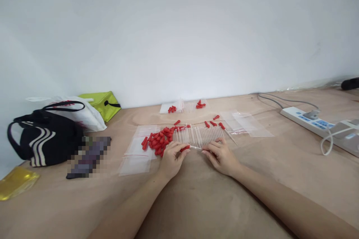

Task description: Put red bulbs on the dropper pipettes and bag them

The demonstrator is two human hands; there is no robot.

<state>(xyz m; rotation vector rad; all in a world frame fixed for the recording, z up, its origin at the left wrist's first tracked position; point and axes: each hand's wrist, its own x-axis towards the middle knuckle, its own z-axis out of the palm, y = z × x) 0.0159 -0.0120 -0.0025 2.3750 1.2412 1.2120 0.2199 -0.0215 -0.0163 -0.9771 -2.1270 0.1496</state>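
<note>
Between my two hands lies a clear glass dropper tube, held level just above the table. My left hand pinches a red rubber bulb at the tube's left end. The fingers of my right hand are closed on the tube's right end. Just beyond the hands is a row of clear dropper tubes, laid side by side. Left of that row a heap of red rubber bulbs rests partly on clear zip bags. Several more red bulbs lie along the row's far right edge.
Farther back, small groups of red bulbs lie on clear bags. More flat bags are to the right. A white power strip with cables stands at far right. On the left are a black bag, a green bag and a yellow packet.
</note>
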